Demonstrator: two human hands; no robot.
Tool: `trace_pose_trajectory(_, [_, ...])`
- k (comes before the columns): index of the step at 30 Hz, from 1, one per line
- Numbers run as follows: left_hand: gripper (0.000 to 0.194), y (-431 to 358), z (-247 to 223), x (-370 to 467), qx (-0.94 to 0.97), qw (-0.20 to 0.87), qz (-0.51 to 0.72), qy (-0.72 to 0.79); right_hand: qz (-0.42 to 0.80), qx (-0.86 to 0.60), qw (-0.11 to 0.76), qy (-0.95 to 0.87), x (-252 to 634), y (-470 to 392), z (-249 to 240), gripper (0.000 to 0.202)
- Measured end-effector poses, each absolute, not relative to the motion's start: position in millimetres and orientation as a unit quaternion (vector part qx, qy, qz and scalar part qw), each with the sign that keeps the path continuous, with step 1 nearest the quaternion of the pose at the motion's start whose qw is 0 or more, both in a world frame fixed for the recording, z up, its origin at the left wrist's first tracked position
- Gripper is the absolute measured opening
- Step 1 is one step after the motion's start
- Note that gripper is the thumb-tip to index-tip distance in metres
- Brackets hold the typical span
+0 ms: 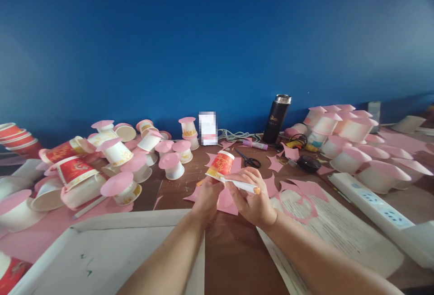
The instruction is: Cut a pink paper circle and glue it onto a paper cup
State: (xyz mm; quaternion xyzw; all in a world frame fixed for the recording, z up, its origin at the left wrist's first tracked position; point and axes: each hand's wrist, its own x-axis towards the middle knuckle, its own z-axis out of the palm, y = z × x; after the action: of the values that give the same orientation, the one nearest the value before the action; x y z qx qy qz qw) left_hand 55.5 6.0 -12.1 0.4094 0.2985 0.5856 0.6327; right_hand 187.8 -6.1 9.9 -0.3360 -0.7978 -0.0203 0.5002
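Observation:
In my left hand is a red and gold paper cup, tilted, its white rim toward me. My right hand is closed around a white marker with an orange end. The marker's other end lies close to the cup's near rim; whether it touches cannot be told. Pink paper scraps lie on the table under both hands. Just behind the right hand rest black scissors.
Cups with pink paper discs crowd the left side, more stand at right. A black bottle, a purple glue stick, a black round case, a power strip and a white board surround the hands.

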Motion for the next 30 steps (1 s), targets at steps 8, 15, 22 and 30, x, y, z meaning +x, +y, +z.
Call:
trace_pose_trajectory(8, [0.029,5.0,-9.1,56.8,0.387,0.645,0.598,0.277,-0.014,-0.331,0.501,-0.799,187.9,-6.6,8.3,0.024])
trace_pose_trajectory(15, [0.035,4.1,-4.3,57.4,0.333,0.674,0.606,0.262,-0.014,-0.312,0.534,-0.785,188.5,-6.9,12.0,0.024])
trace_pose_trajectory(22, [0.038,5.2,-1.7,58.1,0.301,0.676,0.624,0.25,-0.019,-0.312,0.554,-0.772,191.9,-4.5,11.7,0.024])
trace_pose_trajectory(30, [0.038,3.7,-1.6,58.3,0.296,0.68,0.616,0.266,-0.001,-0.346,0.516,-0.784,188.2,-5.9,6.6,0.018])
